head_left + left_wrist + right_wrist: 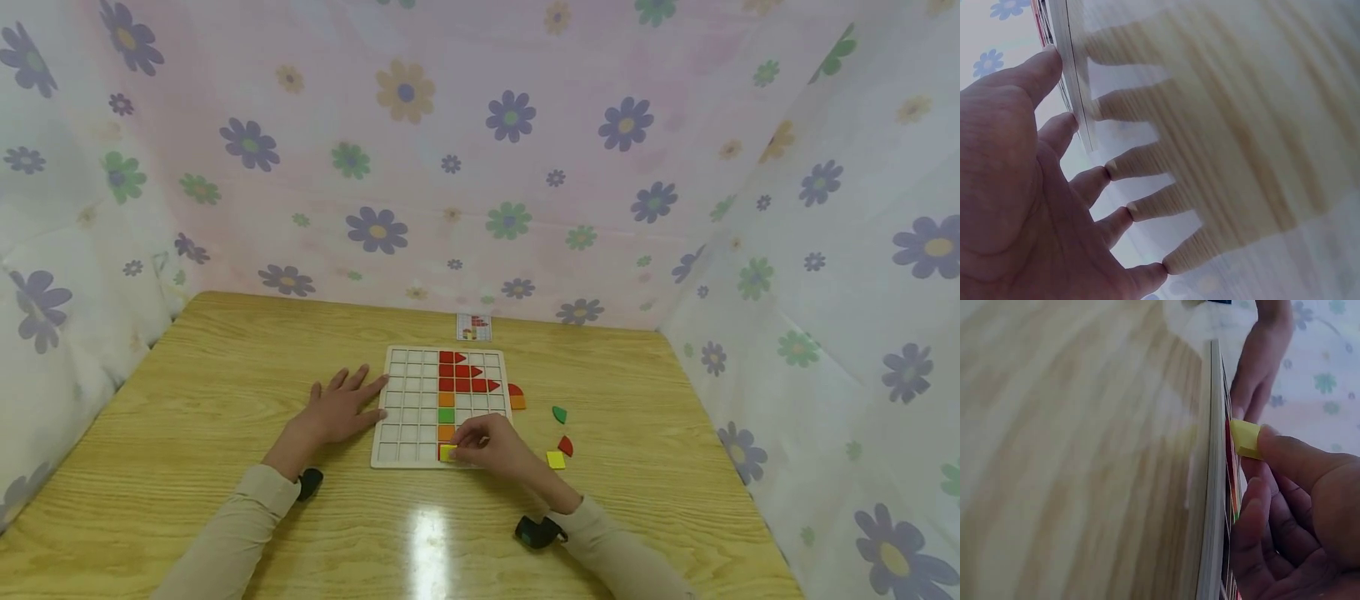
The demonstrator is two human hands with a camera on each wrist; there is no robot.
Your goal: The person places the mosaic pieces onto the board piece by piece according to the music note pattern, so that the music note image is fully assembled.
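Note:
A pale wooden grid board [408,417] lies on the table, with red tiles [450,385] in its upper rows and orange and green tiles [447,415] down one column. Between thumb and fingers, my right hand [495,446] pinches a yellow square tile [1247,438] over the bottom row of that column. A sliver of red shows beside the yellow tile in the head view. My left hand [337,412] has its fingers spread, two of them touching the board's left edge and the others on the table.
Right of the board lie a yellow square [555,460], a red quarter-round piece [566,447], a green one [559,414], and red and orange pieces [517,397] against its edge. A small pattern card [474,327] lies behind the board. Flowered cloth [450,167] encloses the table.

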